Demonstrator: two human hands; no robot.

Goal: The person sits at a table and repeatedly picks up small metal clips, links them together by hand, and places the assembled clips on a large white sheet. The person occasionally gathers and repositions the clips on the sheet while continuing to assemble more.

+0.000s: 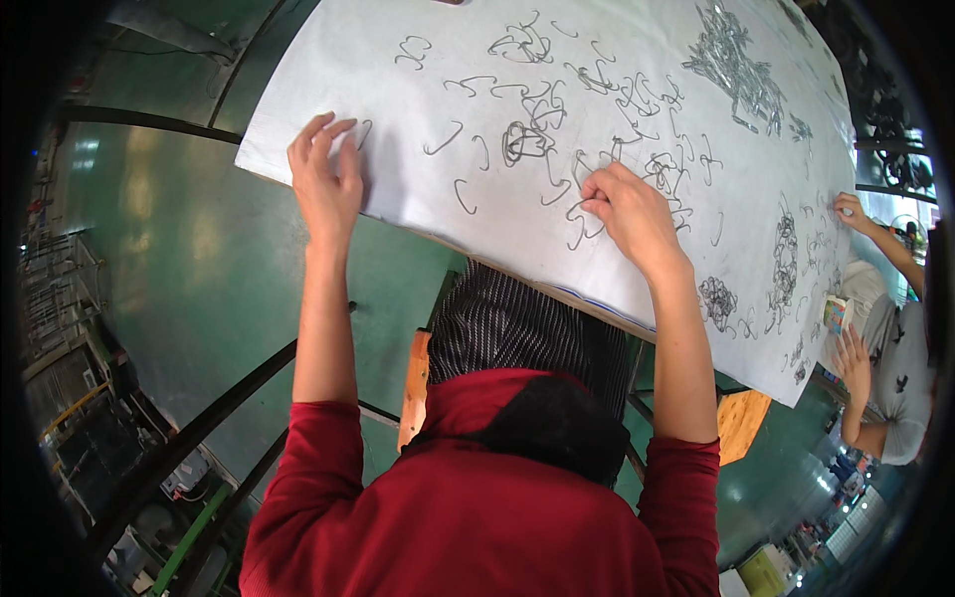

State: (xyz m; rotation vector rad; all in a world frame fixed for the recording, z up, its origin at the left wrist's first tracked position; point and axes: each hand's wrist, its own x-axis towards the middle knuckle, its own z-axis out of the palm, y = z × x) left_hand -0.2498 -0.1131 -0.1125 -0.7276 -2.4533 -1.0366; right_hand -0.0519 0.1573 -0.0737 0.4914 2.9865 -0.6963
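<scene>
Snag risk among the scattered hooks

Right hand (635,211) low over the white-covered table (408,204), fingertips pressed together among thin, grey, S-shaped metal hooks (527,145) — whether they grip one, I cannot tell! Tangled bends could drag neighbours along. Left hand (328,179), fingers spread, hovers by a lone grey wire hook (368,127) — a careless sweep could flick it off the edge

- The left hand (328,187) is at upper left of the frame, its fingers loosely curved and parted, the thumb standing away from them.
- The left forearm (325,323) rises nearly upright, left of centre.
- The right hand (637,221), right of centre, points up and leftward, fingers curled, tips drawn together.
- The right forearm (683,348) leans slightly leftward.
</scene>
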